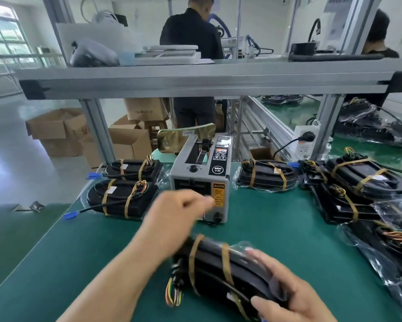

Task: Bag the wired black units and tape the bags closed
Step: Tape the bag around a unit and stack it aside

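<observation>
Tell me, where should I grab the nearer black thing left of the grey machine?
Grab the black unit across its middle, between the two tan bands, coming down from above. It lies flat, while its blue plug and coloured wires stick out loosely at the ends, so pulling those would probably strain them.

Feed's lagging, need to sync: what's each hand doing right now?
Left hand: fingers curled at the tape dispenser; whether it pinches tape cannot be told.
Right hand: grips the bagged black unit.
</observation>
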`<state>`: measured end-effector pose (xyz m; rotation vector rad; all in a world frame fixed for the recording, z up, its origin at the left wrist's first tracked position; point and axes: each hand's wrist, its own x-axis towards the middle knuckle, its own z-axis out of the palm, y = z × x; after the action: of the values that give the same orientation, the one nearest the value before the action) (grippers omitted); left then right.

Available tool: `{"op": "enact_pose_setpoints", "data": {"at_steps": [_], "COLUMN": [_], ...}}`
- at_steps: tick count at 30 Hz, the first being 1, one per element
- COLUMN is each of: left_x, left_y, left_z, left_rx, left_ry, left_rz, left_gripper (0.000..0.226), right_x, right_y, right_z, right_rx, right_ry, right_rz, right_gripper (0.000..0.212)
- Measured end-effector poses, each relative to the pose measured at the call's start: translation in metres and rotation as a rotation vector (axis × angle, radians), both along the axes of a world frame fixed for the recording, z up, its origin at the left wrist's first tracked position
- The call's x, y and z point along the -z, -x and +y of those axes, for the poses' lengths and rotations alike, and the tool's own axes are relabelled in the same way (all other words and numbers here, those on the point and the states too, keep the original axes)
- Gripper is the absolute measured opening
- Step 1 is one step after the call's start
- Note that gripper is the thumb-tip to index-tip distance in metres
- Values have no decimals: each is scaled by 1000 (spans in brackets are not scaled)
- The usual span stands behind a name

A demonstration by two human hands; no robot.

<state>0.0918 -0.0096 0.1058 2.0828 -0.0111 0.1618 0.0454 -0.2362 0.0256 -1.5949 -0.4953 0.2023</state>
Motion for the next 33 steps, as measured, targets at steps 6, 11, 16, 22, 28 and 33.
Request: {"op": "enact_pose_setpoints", "data": {"at_steps": [6,11,16,22,28,33], "left_x": [35,38,31,34,11,-5], "left_y": [-59,-73,-79,-84,-30,63], "left_z": [21,12,2,-6,-3,-27], "left_rx": [-429,-417,-441,-544,-454,66], "left_ry": [747,834,852,981,810,401], "left_rz": [524,594,624,474,118,81], "left_gripper": [16,23,15,22,22,26], "right_x": [8,1,2,12,20,20], "right_y": [17,26,27,25,32,38], "right_z": [8,12,15,12,18,33], "right_rx": [407,417,462,393,356,412], "right_ry": [-26,-2,28,-18,-148,-175], "right_rz": [-13,-28,-13,-37,-6,56], "right_gripper": [63,43,51,72,68,47]}}
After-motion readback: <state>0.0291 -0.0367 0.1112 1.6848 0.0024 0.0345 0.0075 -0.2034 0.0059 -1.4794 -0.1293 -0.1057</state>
